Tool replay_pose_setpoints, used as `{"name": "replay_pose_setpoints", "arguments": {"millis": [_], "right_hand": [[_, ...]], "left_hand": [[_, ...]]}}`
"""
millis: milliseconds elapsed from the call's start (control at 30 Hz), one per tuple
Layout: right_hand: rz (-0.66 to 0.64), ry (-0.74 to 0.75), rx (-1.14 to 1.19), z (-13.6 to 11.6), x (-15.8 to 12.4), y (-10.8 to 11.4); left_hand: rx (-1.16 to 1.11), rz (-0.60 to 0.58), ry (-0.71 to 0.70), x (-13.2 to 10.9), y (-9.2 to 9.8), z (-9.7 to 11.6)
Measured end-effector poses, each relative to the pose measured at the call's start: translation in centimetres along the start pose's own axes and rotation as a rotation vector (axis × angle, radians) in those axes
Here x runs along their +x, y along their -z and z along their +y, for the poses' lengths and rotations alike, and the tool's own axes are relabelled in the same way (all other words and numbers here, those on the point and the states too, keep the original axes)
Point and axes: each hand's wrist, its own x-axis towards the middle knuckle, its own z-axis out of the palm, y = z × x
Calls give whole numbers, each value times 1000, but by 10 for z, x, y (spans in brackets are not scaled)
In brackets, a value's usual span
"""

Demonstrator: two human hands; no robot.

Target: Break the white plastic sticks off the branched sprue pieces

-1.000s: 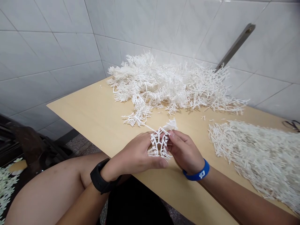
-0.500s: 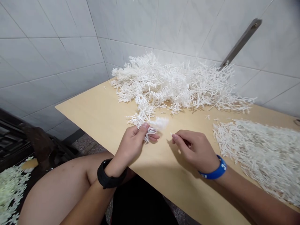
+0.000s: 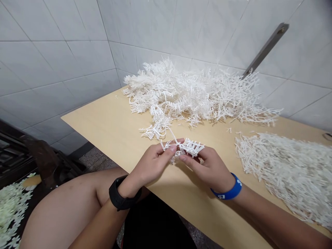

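Note:
My left hand [image 3: 153,162] and my right hand [image 3: 209,166] meet over the front of the wooden table [image 3: 111,128]. Together they pinch a white plastic branching piece [image 3: 185,148] with many thin prongs; the left thumb and fingers grip its left end, the right fingers its underside. The left wrist carries a black watch [image 3: 121,194], the right wrist a blue band [image 3: 229,192]. A small cluster of similar white pieces [image 3: 155,129] lies just beyond my hands.
A big tangled heap of white branching pieces [image 3: 194,93] fills the far side of the table against the tiled wall. A pile of short white sticks [image 3: 287,169] lies at the right. Pale small pieces [image 3: 10,211] lie on the floor at left.
Half a second ago the hands were apart, the left one holding the piece near the small cluster. Now the right hand has come back and both grip the piece.

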Motion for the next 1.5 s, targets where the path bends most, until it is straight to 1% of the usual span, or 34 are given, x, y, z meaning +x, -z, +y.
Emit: {"name": "replay_pose_setpoints", "arguments": {"millis": [67,133,233,300,333,367,400,500,567,600,667,767,833,900,967,1000,1067,1133,1167,1233,1367,1433,1500], "right_hand": [[-31,-34,118,0,1,-3],[-64,-34,158,-3,1,-4],[-89,17,142,-9,-3,-3],[-83,66,111,-12,-5,-1],[-72,88,81,-12,-6,1],[-56,106,33,-10,-6,2],[-37,118,-37,-8,-6,4],[5,112,-322,4,-3,8],[28,95,-475,10,-1,10],[41,94,-506,11,-1,10],[71,108,-484,11,-1,9],[93,94,-341,7,0,3],[78,77,-237,5,0,-1],[39,100,-141,3,1,-4],[-19,149,-62,-1,0,-4],[-51,174,-31,-4,-1,-3],[-98,212,7,-10,-3,-1],[-94,228,-9,-14,-6,2],[-83,223,-43,-14,-7,4],[-95,188,-168,-9,-6,7],[-181,51,-531,4,-1,13],[-146,10,-644,6,1,14],[-92,32,-614,4,1,12]], "left_hand": [[-7,14,3,-1,0,-1],[6,84,13,-1,0,-2],[17,235,26,0,-1,-6],[-50,361,42,2,-1,-8],[-92,404,52,3,-1,-9],[-120,419,61,4,-2,-10],[-132,402,67,4,-2,-10],[-139,296,63,4,-2,-9],[-131,271,56,2,-1,-8],[-117,260,53,1,-1,-7],[-74,214,39,0,0,-5],[-4,129,21,-1,0,-2],[20,71,20,-1,0,-2],[5,39,14,-1,-1,-2],[-10,68,21,0,-2,-3],[-8,110,32,0,-3,-3],[-26,233,63,2,-3,-4],[-82,339,82,4,-3,-5],[-108,365,79,5,-2,-5],[-130,337,59,6,-1,-5],[-189,254,59,3,-1,-2],[-200,230,59,2,-1,-1],[-165,177,33,1,-1,-1]]}}
